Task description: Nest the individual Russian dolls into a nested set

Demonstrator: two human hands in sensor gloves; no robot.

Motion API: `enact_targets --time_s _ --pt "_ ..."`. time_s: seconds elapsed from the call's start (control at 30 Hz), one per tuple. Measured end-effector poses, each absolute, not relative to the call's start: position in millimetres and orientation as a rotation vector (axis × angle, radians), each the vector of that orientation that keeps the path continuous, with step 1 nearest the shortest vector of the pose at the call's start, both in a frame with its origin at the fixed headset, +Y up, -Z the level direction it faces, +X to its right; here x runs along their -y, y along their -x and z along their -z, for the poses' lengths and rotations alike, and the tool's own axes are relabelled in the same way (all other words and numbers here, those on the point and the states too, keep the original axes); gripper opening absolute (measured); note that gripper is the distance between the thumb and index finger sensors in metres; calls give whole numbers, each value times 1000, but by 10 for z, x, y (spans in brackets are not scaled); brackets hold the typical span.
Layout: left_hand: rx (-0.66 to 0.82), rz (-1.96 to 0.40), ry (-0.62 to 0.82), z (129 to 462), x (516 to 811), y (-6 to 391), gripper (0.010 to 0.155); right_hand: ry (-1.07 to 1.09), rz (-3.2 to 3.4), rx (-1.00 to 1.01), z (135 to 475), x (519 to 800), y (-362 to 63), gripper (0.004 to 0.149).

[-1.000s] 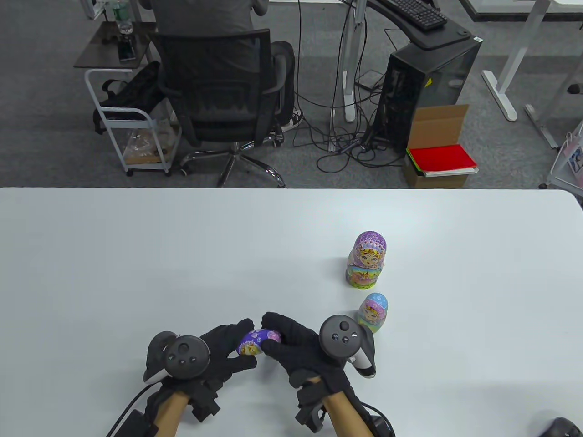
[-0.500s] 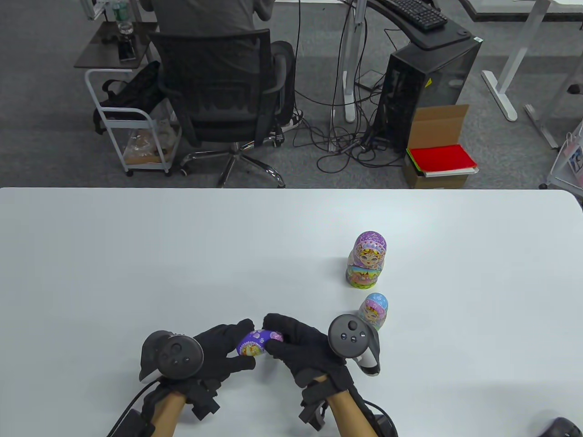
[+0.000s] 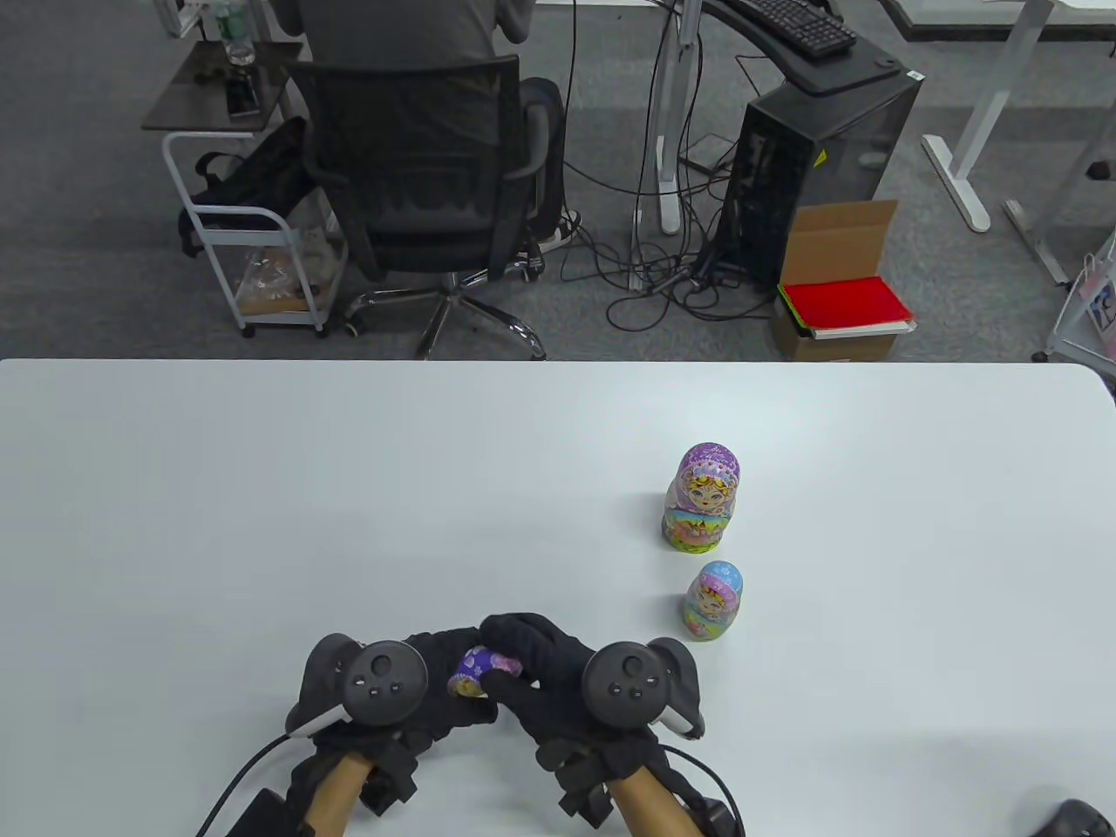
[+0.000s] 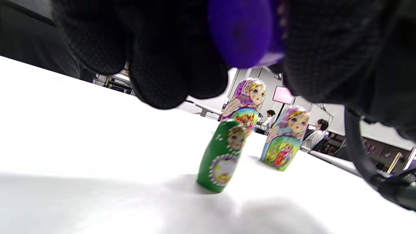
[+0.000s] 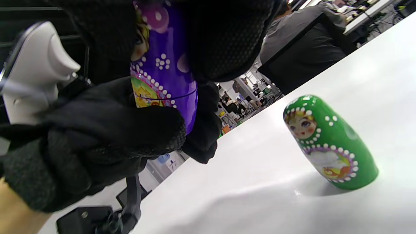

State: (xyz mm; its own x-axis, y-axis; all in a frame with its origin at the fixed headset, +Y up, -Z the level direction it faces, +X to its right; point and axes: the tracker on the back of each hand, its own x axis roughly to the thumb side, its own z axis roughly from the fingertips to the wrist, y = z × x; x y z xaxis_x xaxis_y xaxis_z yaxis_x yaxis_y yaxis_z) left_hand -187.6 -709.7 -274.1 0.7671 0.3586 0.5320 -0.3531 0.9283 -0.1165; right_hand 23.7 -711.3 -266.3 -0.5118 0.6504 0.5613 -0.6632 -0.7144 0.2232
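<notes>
Both gloved hands grip a small purple doll [image 3: 482,671] between them, near the table's front edge. My left hand [image 3: 460,676] holds its lower part and my right hand [image 3: 513,661] wraps its head end. The purple doll also shows in the right wrist view [image 5: 162,74], with a seam line around its body, and blurred in the left wrist view [image 4: 242,32]. A smaller green doll [image 5: 328,141] stands on the table below the hands; it also shows in the left wrist view [image 4: 222,156] and is hidden in the table view. A blue doll [image 3: 714,600] and a larger pink-purple doll [image 3: 703,497] stand to the right.
The white table [image 3: 349,488] carries the dolls right of centre. A dark object [image 3: 1068,815] sits at the front right corner. Beyond the far edge are an office chair [image 3: 427,166], a computer tower [image 3: 819,157] and a cardboard box [image 3: 837,288].
The hands have drawn closer together: the left moved right, the right moved left and clear of the blue doll. The purple doll shifted slightly left and is more covered by fingers.
</notes>
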Motion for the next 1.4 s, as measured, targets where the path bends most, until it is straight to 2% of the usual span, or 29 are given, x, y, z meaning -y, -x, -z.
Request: enact_targets --time_s 0.1,0.17,0.23,0.3,0.43,0.73,0.8,0.87,0.93,1.03,1.07,1.13,1.2,1.4 --pt "649 -469 -39 2723 7073 1924 70 -776 -2096 -64 2687 7153 -223 58" --pt "667 -471 -107 2684 7039 1887 68 -729 -1994 -198 2683 7169 -165 68" --pt "678 -430 -82 2648 7031 1850 67 -732 -2061 -91 2644 7149 -155 58" --pt "727 -455 -119 2630 7031 1841 67 -772 -2075 -58 2626 7115 -169 54" --pt "775 -480 -272 2568 7003 1828 67 -786 -1971 -42 2625 7100 -196 52" --pt "829 -492 -303 2543 7004 1814 66 -770 -1859 -98 2661 7149 -243 50" --pt "820 -484 -283 2560 7015 1800 66 -764 -1856 -102 2673 7172 -251 49" --pt "741 -497 -127 2607 7033 1770 65 -754 -1915 -76 2667 7211 -239 48" --pt "598 -468 -6 2617 7069 1729 63 -773 -2089 63 2592 7165 -186 47" --pt "527 -421 88 2614 7082 1682 64 -743 -2314 357 2426 7073 -89 42" --pt "517 -430 70 2583 7078 1673 62 -702 -2343 372 2413 7044 -72 42" --pt "542 -406 -61 2526 7059 1645 57 -609 -2305 272 2430 7009 -89 41" --pt "559 -401 -182 2472 7031 1603 55 -592 -2276 289 2448 6954 -119 36" --pt "645 -379 -356 2400 7027 1583 54 -603 -2305 301 2401 6867 -138 35"
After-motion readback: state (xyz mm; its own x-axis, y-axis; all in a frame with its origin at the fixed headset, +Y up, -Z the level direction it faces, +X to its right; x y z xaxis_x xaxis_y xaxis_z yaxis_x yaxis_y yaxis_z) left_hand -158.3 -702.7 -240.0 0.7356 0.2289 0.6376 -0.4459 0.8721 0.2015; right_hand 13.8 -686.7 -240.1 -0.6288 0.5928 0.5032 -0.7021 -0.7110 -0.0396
